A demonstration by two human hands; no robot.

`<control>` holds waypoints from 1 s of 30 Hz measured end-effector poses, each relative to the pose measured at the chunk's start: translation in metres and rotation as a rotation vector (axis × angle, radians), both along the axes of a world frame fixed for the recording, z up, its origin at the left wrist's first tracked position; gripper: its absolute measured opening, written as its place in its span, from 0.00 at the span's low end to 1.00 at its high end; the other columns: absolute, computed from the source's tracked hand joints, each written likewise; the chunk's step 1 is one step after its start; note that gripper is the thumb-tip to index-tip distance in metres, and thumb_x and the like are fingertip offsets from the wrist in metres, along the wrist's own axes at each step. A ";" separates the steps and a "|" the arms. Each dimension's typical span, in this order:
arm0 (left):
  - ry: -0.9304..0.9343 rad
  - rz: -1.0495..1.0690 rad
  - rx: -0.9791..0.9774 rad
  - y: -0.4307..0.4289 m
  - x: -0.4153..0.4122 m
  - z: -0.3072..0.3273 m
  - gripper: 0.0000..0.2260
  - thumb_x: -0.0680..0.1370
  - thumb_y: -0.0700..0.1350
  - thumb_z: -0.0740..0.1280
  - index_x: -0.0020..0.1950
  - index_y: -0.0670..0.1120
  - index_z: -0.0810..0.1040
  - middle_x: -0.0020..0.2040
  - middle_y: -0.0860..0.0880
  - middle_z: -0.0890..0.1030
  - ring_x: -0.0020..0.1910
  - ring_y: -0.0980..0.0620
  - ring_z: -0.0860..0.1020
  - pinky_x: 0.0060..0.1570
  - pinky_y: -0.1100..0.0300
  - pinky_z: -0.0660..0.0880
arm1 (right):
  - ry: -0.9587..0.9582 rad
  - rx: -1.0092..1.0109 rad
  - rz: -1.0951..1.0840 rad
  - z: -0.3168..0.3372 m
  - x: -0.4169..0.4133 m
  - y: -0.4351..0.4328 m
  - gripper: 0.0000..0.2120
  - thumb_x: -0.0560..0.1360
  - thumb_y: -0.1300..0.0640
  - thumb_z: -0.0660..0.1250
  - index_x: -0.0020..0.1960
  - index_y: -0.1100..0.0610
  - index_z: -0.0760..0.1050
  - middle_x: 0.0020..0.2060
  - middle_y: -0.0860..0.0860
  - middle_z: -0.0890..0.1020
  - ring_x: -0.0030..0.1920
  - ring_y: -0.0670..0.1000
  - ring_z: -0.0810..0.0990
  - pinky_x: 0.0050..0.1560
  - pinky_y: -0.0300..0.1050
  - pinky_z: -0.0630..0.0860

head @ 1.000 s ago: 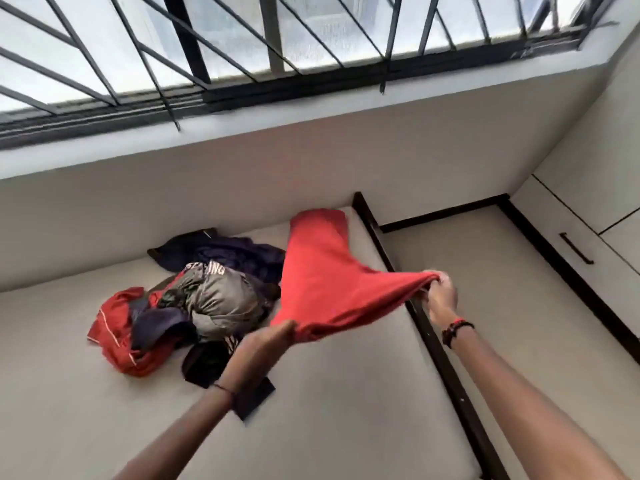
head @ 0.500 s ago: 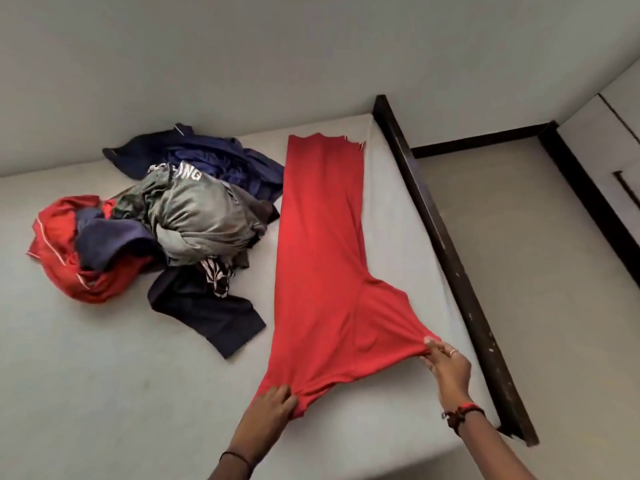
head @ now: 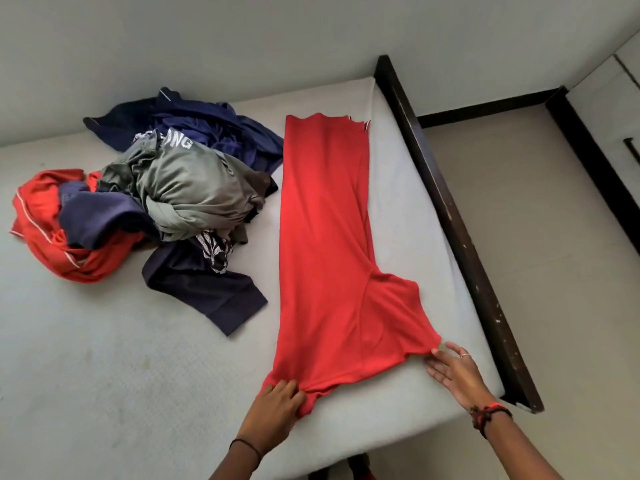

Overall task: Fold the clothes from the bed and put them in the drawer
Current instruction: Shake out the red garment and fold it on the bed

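Lying flat on the white mattress [head: 104, 393] — red garment [head: 332, 254], dark bed frame [head: 446, 209] beside.

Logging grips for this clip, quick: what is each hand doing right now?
Left hand: closed, pinching the near corner of the red garment.
Right hand: open, fingers spread at its sleeve tip.

Pale wall [head: 242, 36], beige floor [head: 540, 237], dark skirting [head: 485, 107], white cabinet [head: 609, 98].
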State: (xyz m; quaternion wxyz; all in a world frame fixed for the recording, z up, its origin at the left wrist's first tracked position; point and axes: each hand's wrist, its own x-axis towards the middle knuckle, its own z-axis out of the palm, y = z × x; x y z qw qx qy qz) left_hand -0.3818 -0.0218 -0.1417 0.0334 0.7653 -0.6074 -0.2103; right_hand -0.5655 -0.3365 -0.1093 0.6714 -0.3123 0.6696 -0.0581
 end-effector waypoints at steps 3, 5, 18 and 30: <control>-0.038 0.012 -0.011 -0.013 0.002 -0.005 0.26 0.68 0.74 0.55 0.35 0.52 0.73 0.35 0.54 0.74 0.32 0.53 0.71 0.38 0.57 0.59 | -0.020 0.111 0.027 -0.003 0.004 -0.010 0.12 0.76 0.53 0.66 0.56 0.56 0.70 0.53 0.59 0.79 0.52 0.58 0.79 0.58 0.55 0.75; -0.060 0.034 -0.074 -0.022 -0.002 -0.001 0.25 0.72 0.72 0.54 0.35 0.52 0.73 0.34 0.54 0.72 0.31 0.54 0.70 0.37 0.58 0.58 | -0.044 0.135 0.043 -0.003 0.012 -0.014 0.13 0.75 0.51 0.67 0.55 0.57 0.70 0.52 0.58 0.79 0.53 0.56 0.79 0.57 0.54 0.76; 0.662 0.704 -0.024 -0.077 -0.036 0.020 0.38 0.68 0.74 0.55 0.67 0.48 0.68 0.62 0.53 0.73 0.61 0.55 0.72 0.60 0.65 0.65 | -0.255 -0.152 0.379 0.069 0.079 -0.052 0.28 0.60 0.54 0.79 0.59 0.53 0.77 0.51 0.56 0.78 0.41 0.46 0.81 0.37 0.39 0.80; 0.447 0.963 0.114 -0.069 -0.025 0.006 0.16 0.75 0.44 0.65 0.61 0.43 0.71 0.57 0.47 0.74 0.57 0.46 0.74 0.55 0.54 0.70 | -0.217 -0.209 0.698 0.087 0.246 -0.047 0.07 0.75 0.72 0.64 0.43 0.62 0.76 0.34 0.55 0.75 0.28 0.44 0.76 0.31 0.38 0.80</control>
